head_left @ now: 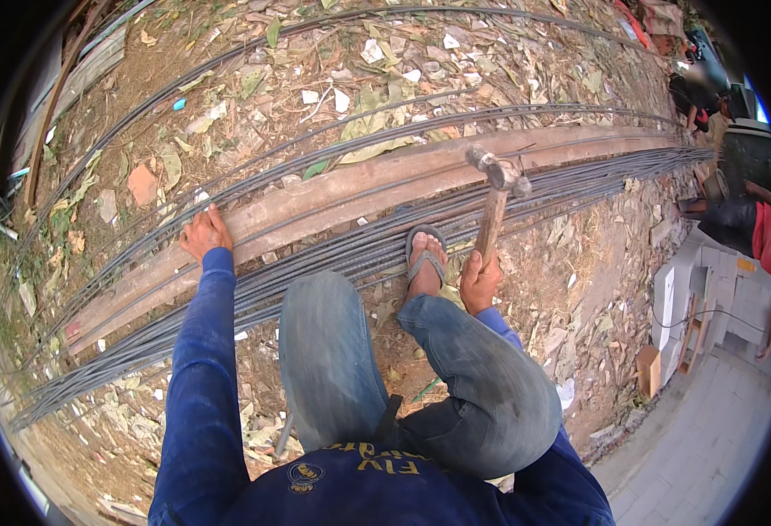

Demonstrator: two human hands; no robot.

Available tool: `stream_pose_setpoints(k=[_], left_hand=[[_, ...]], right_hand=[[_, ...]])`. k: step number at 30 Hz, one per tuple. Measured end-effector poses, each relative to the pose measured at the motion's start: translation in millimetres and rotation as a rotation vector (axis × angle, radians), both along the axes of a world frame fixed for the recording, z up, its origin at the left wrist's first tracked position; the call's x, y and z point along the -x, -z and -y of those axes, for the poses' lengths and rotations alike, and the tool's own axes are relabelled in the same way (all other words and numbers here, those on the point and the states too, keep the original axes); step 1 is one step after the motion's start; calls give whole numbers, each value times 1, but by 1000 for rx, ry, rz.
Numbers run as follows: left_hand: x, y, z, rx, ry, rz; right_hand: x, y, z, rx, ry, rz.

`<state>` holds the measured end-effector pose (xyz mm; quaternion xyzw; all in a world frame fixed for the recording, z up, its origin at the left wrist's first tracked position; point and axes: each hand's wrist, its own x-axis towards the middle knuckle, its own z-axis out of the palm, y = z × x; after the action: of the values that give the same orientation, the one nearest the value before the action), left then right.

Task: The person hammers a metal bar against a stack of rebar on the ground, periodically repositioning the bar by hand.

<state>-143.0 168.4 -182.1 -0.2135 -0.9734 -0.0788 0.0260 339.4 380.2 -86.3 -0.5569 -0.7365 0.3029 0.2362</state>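
My right hand (pixel 482 280) is closed round the wooden handle of a hammer (pixel 493 206), its heavy metal head raised and overlapping the plank in view. My left hand (pixel 206 235) reaches forward to the far edge of a long wooden plank (pixel 333 197). Its fingers are bent down over thin steel rods (pixel 284 167) there; the fingertips are partly hidden. Another thin rod runs along the plank's top. On the near side of the plank lies a thick bundle of steel rods (pixel 315 254), with my sandalled foot (pixel 425 263) against it.
Dry leaves, broken tile pieces and soil cover the ground around. More long rods (pixel 333 24) curve across the far side. Two people (pixel 749 219) are at the right, near a dark bin (pixel 749 153). Pale paving (pixel 710 447) and a wooden block (pixel 649 370) lie at the lower right.
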Motion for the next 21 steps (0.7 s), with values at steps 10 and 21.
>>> stream_pose_setpoints(k=[10, 21], left_hand=[[-11, -6, 5, 31, -20, 3], [-143, -19, -130, -208, 643, -94]], right_hand=[[0, -52, 3, 192, -90, 50], [-47, -63, 25, 310, 124, -28]])
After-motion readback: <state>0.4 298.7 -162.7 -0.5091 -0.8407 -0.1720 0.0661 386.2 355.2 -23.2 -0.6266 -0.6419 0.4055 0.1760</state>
